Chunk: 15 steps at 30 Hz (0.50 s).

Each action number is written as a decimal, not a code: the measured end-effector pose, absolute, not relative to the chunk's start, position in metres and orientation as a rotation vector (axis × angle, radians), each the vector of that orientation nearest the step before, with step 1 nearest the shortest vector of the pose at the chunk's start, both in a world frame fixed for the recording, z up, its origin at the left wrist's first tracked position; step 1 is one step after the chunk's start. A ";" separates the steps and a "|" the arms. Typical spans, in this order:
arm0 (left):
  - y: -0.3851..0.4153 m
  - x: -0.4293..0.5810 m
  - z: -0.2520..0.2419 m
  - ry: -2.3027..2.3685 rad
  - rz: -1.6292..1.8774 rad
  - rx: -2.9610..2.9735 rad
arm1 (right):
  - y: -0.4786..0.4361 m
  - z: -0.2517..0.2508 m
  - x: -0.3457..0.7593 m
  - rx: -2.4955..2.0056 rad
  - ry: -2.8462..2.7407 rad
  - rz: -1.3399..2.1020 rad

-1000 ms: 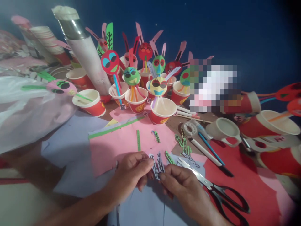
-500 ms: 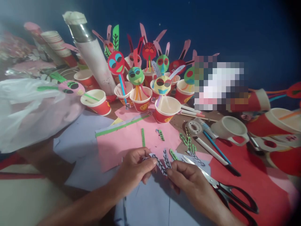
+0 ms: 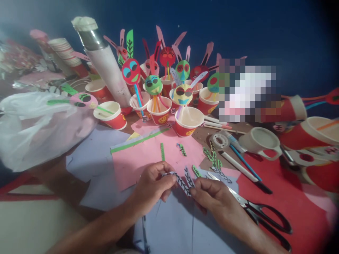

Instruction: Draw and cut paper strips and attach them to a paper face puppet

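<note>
Between both hands is a pale blue paper strip (image 3: 182, 183) drawn with black leaf-like marks. My left hand (image 3: 157, 181) pinches its left end between thumb and fingers. At the strip's lower right end, my right hand (image 3: 212, 192) is closed on it. A similar marked paper piece stands just behind the strip; whether the two are joined I cannot tell. Scissors (image 3: 249, 204) with black handles lie partly behind my right hand. Small green paper cutouts (image 3: 213, 160) with black patterns lie just beyond it. Under the hands spreads blue paper (image 3: 174, 225).
Red paper cups (image 3: 189, 121) with paper-faced puppets stand along the back. A white mug (image 3: 261, 141), a tape roll (image 3: 220, 140) and a white marker (image 3: 238, 166) are at the right. Pink paper (image 3: 127, 169) lies ahead, a plastic bag (image 3: 39, 130) at left, a tall flask (image 3: 106, 67) behind.
The view has shifted slightly. Both hands keep their grip on the marked strip, which has turned a little, its left part now bending over toward my left fingers.
</note>
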<state>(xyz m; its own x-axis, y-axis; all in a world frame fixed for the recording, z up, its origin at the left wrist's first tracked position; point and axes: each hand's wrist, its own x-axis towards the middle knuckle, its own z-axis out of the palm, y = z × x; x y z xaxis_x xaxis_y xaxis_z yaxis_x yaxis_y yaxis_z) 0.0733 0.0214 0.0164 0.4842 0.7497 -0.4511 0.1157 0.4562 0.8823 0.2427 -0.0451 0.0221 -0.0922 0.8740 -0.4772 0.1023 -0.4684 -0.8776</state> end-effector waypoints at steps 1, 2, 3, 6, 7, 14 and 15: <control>0.021 0.073 0.016 1.003 0.489 1.044 | -0.045 0.023 0.243 -1.566 -1.078 1.633; 0.021 0.073 0.016 0.998 0.492 1.042 | -0.045 0.023 0.242 -1.561 -1.076 1.641; 0.021 0.073 0.016 0.995 0.494 1.040 | -0.045 0.023 0.242 -1.556 -1.074 1.647; 0.021 0.073 0.018 1.001 0.504 1.033 | -0.045 0.023 0.241 -1.550 -1.062 1.634; 0.021 0.073 0.019 1.004 0.510 1.023 | -0.046 0.023 0.240 -1.551 -1.059 1.627; 0.024 0.070 0.021 0.993 0.551 0.929 | -0.046 0.025 0.246 -1.547 -1.111 1.616; 0.024 0.070 0.021 0.994 0.544 0.936 | -0.045 0.026 0.247 -1.539 -1.120 1.618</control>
